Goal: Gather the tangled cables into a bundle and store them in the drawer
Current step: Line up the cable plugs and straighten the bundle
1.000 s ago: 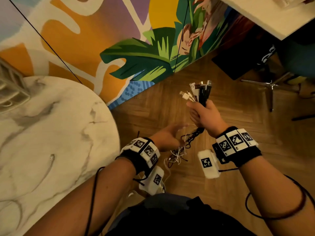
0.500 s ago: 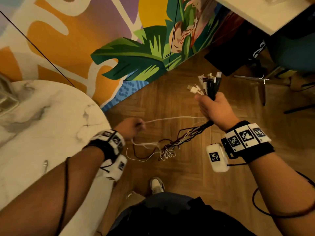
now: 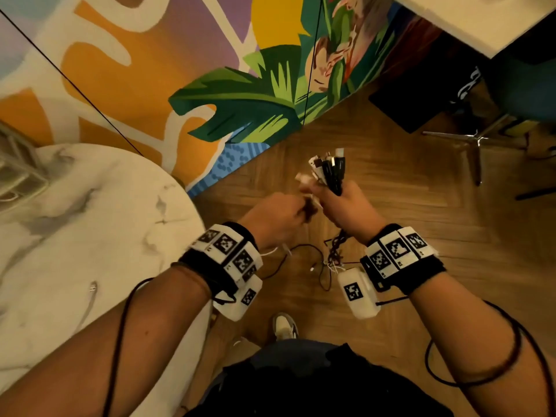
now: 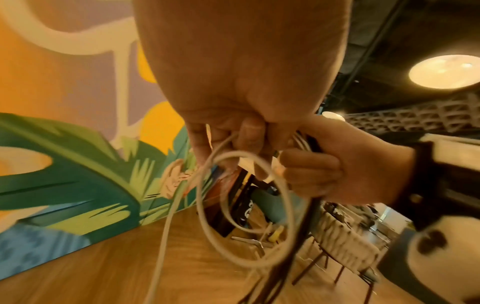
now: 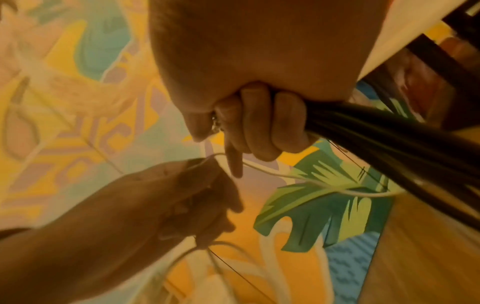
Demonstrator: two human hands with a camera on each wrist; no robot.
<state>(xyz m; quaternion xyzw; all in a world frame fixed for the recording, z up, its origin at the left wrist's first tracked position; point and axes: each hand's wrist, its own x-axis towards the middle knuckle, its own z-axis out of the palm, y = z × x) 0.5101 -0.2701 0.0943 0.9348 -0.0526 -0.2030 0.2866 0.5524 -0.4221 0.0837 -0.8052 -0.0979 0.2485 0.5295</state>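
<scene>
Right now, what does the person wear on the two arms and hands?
Both forearms are bare, without sleeves. Each wrist carries a black band covered with white square tiles printed with black code markings. Under each wrist hangs a white rounded camera box with one such marking. A thin black cable loops along each forearm. The left hand and the right hand are ungloved.

The wooden floor (image 3: 406, 224) fills the middle and the 3 o'clock side. A shoe (image 3: 285, 326) stands on it at 6 o'clock. A metal chair leg (image 3: 477, 152) and a black box (image 3: 403, 106) rest on it up at 1 o'clock. The round white marble table (image 3: 90, 236) sits at 9 o'clock. A small white plug end (image 3: 93, 287) lies on the table, near its 6 o'clock edge.
</scene>
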